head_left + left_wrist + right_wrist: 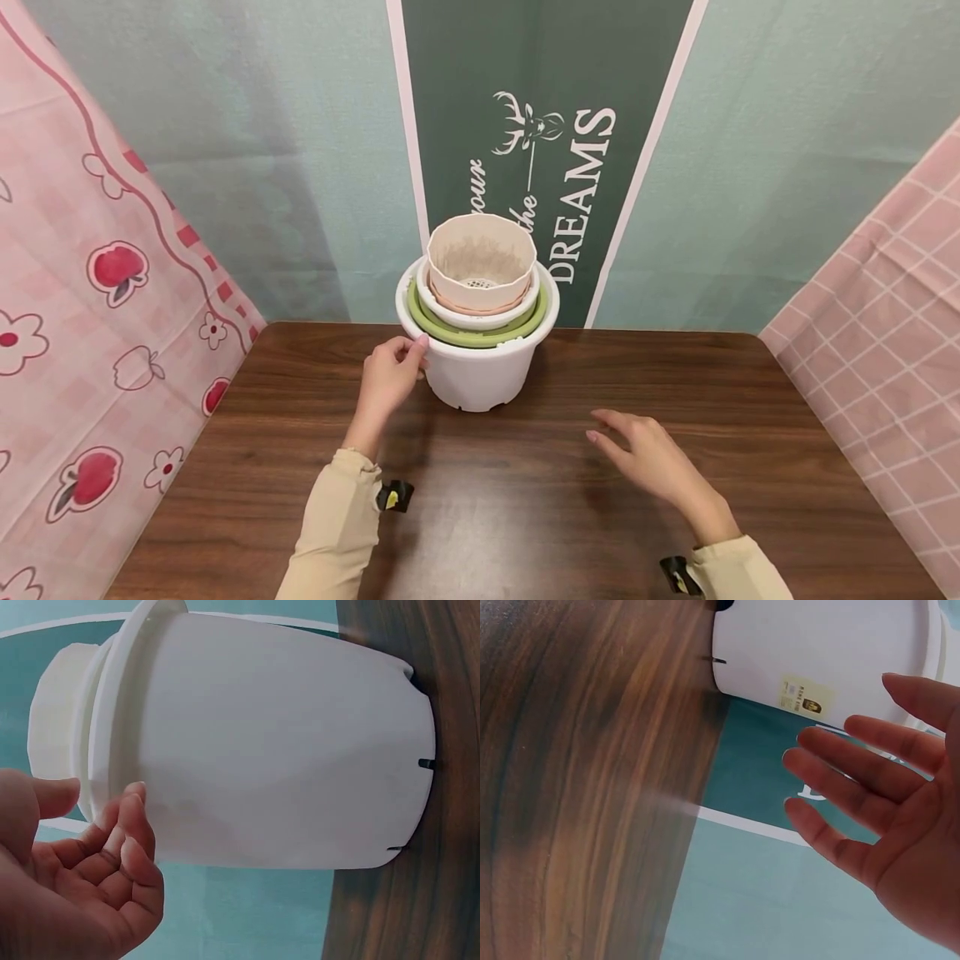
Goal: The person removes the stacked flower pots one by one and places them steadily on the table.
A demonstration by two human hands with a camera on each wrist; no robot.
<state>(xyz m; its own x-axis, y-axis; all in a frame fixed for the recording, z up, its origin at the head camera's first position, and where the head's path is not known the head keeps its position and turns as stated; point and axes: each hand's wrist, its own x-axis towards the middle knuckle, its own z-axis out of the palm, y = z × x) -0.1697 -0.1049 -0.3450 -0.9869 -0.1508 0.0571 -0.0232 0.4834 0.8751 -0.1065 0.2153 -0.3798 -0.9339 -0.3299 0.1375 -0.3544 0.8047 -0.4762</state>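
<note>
Nested plant pots stand upright on the table. The outermost is a large white pot [480, 375], which holds a green pot [487, 338], a smaller white pot [480, 320], a pinkish pot [480, 307] and a cream pot [482, 250] on top. My left hand [390, 375] is at the left side of the large pot's rim, its fingers loosely bent and its thumb apart from them; whether it touches the rim I cannot tell. My right hand [656, 458] hovers over the table to the right, fingers spread, apart from the pots.
The brown wooden table [480, 517] ends at a pale green curtain [300, 167] with a dark printed panel behind the pots. Pink patterned cloths hang at the left [112, 333] and right [885, 333]. A small label [802, 696] is on the large pot.
</note>
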